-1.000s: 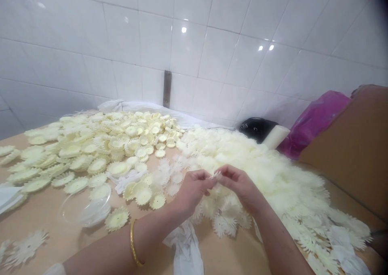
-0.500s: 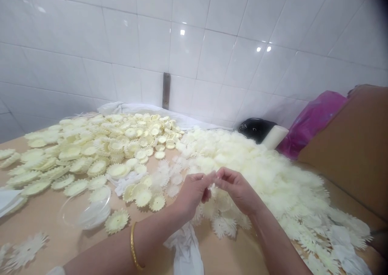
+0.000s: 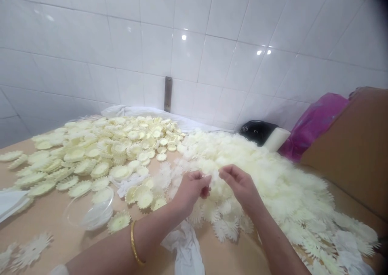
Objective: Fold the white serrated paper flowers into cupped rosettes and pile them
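My left hand (image 3: 192, 190) is closed in a pinch, thumb against the forefinger, with a tiny whitish bit at the tips that I cannot make out. A short gap away, my right hand (image 3: 241, 186) pinches its thumb and forefinger together; what is between them, if anything, is too small to name. Both hands hover over the near edge of a heap of thin, pale, fringed fabric flower pieces (image 3: 273, 182). To the left lie many cream, scalloped, cupped flower pieces (image 3: 100, 169), partly stacked.
A clear round dish (image 3: 97, 216) stands on the tan tabletop (image 3: 145, 234) at left. Crumpled white cloth (image 3: 186, 246) lies below my hands. Behind the heap are a black bag (image 3: 256, 130), a white roll (image 3: 276, 139), a magenta bag (image 3: 318, 121) and a cardboard box (image 3: 351, 133), against a tiled wall.
My two hands, which met at the fingertips, have moved apart, the right one shifting slightly to the right. The whole view has tilted up a little.
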A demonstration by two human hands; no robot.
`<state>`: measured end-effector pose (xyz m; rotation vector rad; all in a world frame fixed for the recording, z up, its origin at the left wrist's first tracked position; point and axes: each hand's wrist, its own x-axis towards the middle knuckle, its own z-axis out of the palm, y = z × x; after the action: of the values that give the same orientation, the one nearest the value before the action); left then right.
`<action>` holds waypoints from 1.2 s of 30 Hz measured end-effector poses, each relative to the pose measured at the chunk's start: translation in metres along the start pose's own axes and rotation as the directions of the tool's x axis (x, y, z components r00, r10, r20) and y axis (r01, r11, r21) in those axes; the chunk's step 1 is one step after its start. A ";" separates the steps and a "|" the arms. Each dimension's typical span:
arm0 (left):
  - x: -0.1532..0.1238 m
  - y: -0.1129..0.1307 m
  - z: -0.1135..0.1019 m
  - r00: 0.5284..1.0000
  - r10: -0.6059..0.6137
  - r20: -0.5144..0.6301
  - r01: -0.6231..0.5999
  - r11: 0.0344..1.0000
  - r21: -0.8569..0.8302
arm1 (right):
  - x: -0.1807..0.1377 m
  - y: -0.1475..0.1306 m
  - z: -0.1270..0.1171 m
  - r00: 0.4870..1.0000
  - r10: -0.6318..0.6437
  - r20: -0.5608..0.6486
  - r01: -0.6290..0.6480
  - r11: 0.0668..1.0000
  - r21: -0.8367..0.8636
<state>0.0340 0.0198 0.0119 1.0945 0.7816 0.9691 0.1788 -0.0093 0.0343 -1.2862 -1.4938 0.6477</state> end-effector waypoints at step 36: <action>-0.005 -0.001 0.002 0.993 0.099 0.067 -0.108 0.984 0.142 | -0.003 -0.002 -0.002 0.993 0.062 0.100 -0.068 0.996 0.056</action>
<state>0.0341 0.0140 0.0114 1.2959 0.7618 0.9738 0.1792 -0.0130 0.0354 -1.2772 -1.5056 0.8024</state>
